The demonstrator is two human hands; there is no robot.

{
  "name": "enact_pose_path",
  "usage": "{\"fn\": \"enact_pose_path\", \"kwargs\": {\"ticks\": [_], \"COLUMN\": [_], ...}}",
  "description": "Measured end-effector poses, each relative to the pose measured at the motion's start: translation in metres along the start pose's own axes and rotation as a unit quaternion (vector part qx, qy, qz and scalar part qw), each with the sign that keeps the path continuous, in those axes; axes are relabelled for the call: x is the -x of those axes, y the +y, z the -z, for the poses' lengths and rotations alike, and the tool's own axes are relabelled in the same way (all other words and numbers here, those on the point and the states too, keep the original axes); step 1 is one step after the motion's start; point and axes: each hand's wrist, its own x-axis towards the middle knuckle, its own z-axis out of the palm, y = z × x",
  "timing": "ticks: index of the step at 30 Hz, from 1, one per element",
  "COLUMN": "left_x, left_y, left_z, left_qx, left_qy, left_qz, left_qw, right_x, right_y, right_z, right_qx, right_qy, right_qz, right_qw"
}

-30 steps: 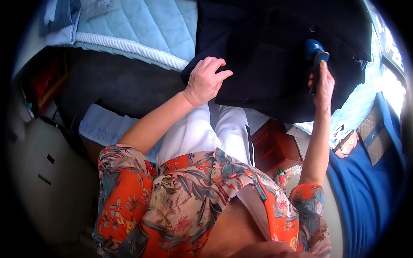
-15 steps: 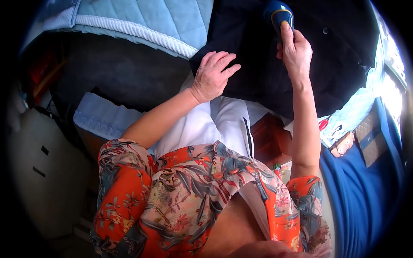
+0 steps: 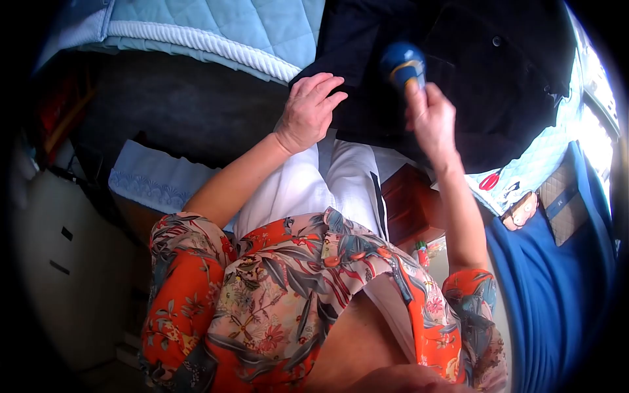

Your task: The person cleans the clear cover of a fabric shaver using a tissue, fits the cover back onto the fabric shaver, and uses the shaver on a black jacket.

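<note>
A black garment (image 3: 485, 72) with a button is spread out in front of me. My right hand (image 3: 431, 121) is wrapped round the handle of a blue fabric shaver (image 3: 403, 60), which has a rounded head and a gold band. The shaver is over the garment, slightly blurred by motion. At the garment's near left edge is my left hand (image 3: 308, 112). Its fingers are loosely bent and apart, with the fingertips at the cloth and nothing held in them.
Light blue quilted cover (image 3: 223, 19) with white braided trim lies at the far left. Blue cloth (image 3: 544, 281) hangs on the right, near a small tan pouch (image 3: 521, 211) and a quilted brown item (image 3: 559, 211). Below the garment stands reddish-brown wooden furniture (image 3: 409, 203).
My right hand has brought the fabric shaver left and nearer to me across the garment. My left hand has shifted slightly left and stays at the garment's edge.
</note>
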Motion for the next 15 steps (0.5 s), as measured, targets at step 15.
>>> {"fn": "enact_pose_path", "kwargs": {"ticks": [15], "left_x": [-0.021], "left_y": [-0.006], "left_z": [0.0], "left_qx": [-0.035], "left_qy": [0.025], "left_qz": [0.019], "left_qw": [0.999], "right_x": [0.032], "right_y": [0.014], "right_z": [-0.007], "right_qx": [0.088], "right_qy": [-0.054], "right_qz": [0.038], "right_qw": [0.994]}}
